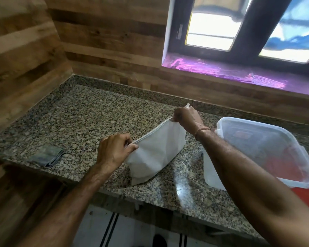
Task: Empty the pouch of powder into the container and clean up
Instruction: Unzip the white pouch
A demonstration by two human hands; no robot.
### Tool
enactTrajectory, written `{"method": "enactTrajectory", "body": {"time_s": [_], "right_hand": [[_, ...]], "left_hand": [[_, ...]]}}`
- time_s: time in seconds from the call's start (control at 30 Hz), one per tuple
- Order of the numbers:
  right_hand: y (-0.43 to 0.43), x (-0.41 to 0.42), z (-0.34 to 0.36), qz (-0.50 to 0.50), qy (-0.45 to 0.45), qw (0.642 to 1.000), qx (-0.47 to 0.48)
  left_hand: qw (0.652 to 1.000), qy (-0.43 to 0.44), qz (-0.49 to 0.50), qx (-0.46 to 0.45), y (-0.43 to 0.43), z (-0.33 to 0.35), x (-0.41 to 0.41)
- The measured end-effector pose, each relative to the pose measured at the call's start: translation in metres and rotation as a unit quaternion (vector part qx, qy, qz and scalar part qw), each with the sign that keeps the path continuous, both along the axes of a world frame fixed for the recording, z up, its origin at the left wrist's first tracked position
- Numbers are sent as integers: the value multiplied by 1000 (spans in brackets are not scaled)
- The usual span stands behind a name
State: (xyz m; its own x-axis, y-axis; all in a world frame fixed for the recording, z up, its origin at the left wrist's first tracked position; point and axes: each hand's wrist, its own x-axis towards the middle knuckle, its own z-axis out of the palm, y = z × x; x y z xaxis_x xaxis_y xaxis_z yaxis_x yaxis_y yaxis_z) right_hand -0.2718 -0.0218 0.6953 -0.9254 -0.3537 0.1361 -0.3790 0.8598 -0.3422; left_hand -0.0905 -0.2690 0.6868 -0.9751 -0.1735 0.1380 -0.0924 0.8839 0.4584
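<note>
- The left hand (114,150) pinched the near end of the white pouch (155,154) at its top seam, fingers closed on the fabric.
- The right hand (186,118) gripped the far end of the same seam; a small tab stuck out above its knuckles, probably a zip pull or tear strip, though this could not be confirmed.
- The pouch stood on the granite tabletop (78,122), held taut between both hands, mouth apparently closed.
- The clear plastic container (268,150) sat just to the right of the pouch, behind the right forearm; whether a lid was on it was unclear.
- A folded grey cloth (46,155) lay on the tabletop, well to the left.
- Judged step: opening the pouch; no powder poured yet.
- Next move calls for parting the seam fully, then lifting and tipping the pouch over the open container, steadily, to limit spills.
</note>
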Motion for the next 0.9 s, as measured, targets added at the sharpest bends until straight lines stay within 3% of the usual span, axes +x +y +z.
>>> {"method": "enactTrajectory", "body": {"time_s": [0.23,0.47,0.63,0.8,0.9], "right_hand": [[-33,37,1,93,-41,994,-48],[-97,108,-18,226,-125,953,-158],[-117,138,-26,160,-169,930,-284],[-118,141,-30,89,-225,902,-358],[-115,144,-28,64,-265,876,-398]], "left_hand": [[991,-115,-60,32,-44,26,10],[977,-61,-80,187,-55,58,2],[966,-1,-81,244,-37,62,-5],[924,31,-51,378,-38,42,7],[939,22,9,342,-41,15,26]]}}
